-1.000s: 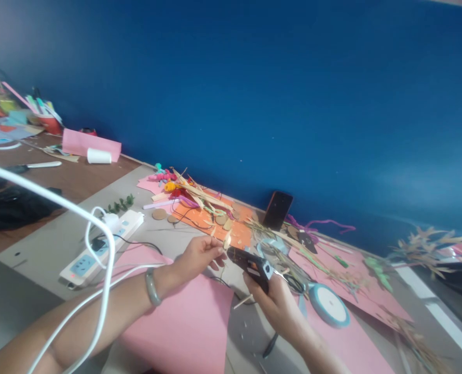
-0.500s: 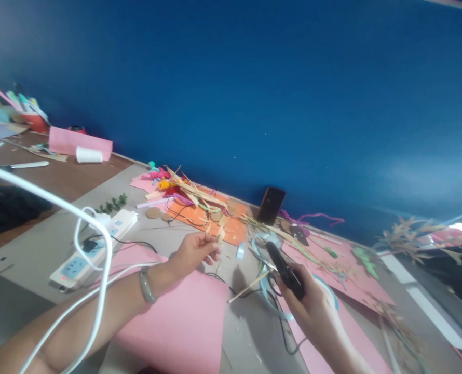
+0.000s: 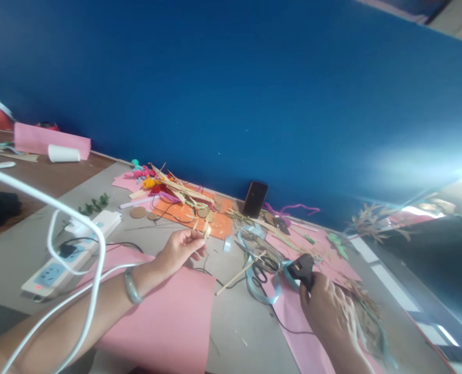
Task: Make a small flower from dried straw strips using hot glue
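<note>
My left hand (image 3: 184,246), with a bracelet on its wrist, pinches a small pale piece of dried plant (image 3: 206,230) above the table's middle. At the right, my right hand (image 3: 328,306) is wrapped round a black glue gun (image 3: 301,267), its shape partly hidden by the fingers. To the left of that hand, black-handled scissors (image 3: 268,266) lie among loops of light blue ribbon (image 3: 260,297). A thin stick (image 3: 239,274) lies between my hands. Beneath my left arm spreads a pink sheet (image 3: 164,317).
A white power strip (image 3: 69,259) with plugs stands left, and a white cable (image 3: 100,265) crosses in front of my left forearm. Craft scraps cover an orange sheet (image 3: 223,226). A phone (image 3: 255,199) leans against the blue wall (image 3: 215,93). Dried stems (image 3: 365,221) lie right.
My right hand has moved right and turned with the glue gun, away from the scissors, which now show more fully. The view has swung right; my left hand keeps its pinch.
</note>
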{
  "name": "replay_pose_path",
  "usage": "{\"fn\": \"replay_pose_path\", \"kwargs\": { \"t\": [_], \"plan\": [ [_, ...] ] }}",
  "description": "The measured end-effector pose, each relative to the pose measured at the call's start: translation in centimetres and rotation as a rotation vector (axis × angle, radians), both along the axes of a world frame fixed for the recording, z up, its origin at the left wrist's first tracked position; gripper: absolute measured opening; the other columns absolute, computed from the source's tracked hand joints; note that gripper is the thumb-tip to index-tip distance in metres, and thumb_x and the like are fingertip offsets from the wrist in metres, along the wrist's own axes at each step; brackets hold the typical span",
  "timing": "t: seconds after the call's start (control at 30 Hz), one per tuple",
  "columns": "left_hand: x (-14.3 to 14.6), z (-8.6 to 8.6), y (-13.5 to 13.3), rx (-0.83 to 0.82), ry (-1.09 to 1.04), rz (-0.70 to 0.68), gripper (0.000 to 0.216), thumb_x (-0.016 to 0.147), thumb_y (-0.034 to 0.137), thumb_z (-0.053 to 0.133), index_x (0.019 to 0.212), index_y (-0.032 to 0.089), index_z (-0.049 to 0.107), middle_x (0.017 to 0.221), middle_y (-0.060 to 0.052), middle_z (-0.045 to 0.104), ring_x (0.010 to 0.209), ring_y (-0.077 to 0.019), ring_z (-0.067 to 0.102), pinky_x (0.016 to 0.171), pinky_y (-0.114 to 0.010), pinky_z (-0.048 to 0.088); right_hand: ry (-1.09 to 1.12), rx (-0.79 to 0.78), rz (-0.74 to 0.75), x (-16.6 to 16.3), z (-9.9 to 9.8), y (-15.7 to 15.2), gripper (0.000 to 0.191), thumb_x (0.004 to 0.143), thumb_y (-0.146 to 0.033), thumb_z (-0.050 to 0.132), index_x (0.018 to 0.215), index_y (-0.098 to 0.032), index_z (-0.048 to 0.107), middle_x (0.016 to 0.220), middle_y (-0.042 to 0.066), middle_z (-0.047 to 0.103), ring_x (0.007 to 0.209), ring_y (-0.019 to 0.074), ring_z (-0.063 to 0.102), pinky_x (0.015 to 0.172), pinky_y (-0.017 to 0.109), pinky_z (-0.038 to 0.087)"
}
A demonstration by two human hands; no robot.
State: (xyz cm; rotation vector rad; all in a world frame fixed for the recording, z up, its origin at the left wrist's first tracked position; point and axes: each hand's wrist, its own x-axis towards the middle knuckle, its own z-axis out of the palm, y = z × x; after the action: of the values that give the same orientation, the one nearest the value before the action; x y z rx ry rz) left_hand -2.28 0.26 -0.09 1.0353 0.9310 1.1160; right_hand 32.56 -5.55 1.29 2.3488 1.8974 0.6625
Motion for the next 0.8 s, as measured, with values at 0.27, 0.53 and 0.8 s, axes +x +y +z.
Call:
{"fn": "replay_pose_path", "kwargs": {
  "t": [0.27,0.53,0.8],
  "plan": [
    [0.0,-0.3,0.1,0.037,-0.049,-0.019,0.024,0.076,0.035,0.068,0.080,0.013,0.060,0.072,-0.004,0.069,0.060,-0.0128,0.065,0.053,-0.024,0.052,0.144,-0.201,-0.090,1.4,-1.4,0.8,0.034,0.087,-0.045,0.048,0.099,-0.013,0.054,0.084,0.016,0.068,0.084,0.0333,0.066,0.069,0.040,0.045],
    [0.3,0.0,-0.5,-0.016,-0.120,-0.109,0.028,0.073,0.036,0.073,0.080,0.013,0.059,0.072,-0.005,0.070,0.059,-0.0132,0.065,0.053,-0.023,0.052,0.675,-0.039,0.487,-7.0,2.9,-0.3,0.030,0.087,-0.045,0.050,0.107,-0.026,0.063,0.097,0.009,0.071,0.091,0.0308,0.064,0.083,0.044,0.045],
    [0.3,0.3,-1.0,0.045,-0.108,-0.196,0.021,0.078,0.032,0.069,0.081,0.012,0.063,0.073,-0.005,0.070,0.061,-0.0135,0.066,0.057,-0.024,0.052,1.681,-0.190,0.454,-17.2,1.9,3.3,0.019,0.076,-0.036,0.067,0.079,-0.018,0.068,0.070,0.002,0.068,0.067,0.0175,0.061,0.066,0.029,0.047]
  ]
}}
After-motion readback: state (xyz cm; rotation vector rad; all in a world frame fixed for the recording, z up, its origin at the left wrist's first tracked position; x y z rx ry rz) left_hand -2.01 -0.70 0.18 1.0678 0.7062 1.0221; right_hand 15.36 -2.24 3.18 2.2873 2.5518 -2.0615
